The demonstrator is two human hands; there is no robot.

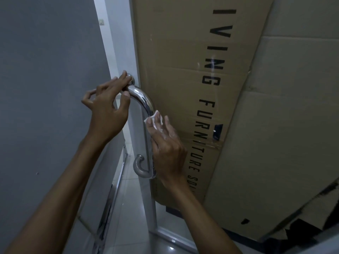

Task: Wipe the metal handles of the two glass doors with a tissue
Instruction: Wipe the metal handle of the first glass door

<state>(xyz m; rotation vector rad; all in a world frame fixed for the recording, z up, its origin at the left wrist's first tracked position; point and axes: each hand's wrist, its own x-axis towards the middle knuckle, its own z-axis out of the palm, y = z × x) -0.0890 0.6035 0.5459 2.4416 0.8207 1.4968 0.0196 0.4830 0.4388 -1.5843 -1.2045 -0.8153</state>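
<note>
A curved chrome handle point(142, 99) runs down the glass door point(143, 198) from a round mount near the top to a hooked lower end. My left hand point(106, 107) grips the handle's top bend with thumb and first fingers, the other fingers spread loose. My right hand point(165, 143) lies along the handle's straight part, fingers straight, pressing a small white tissue point(156, 119) against the metal just below the bend. The handle's middle is hidden behind my right hand. Only this one handle is in view.
Large brown cardboard sheets point(238, 88) with black lettering cover the glass to the right. A grey wall point(45, 79) stands at the left, with a narrow gap onto white floor tiles point(128, 208). A metal rail point(108, 208) runs along the wall's lower edge.
</note>
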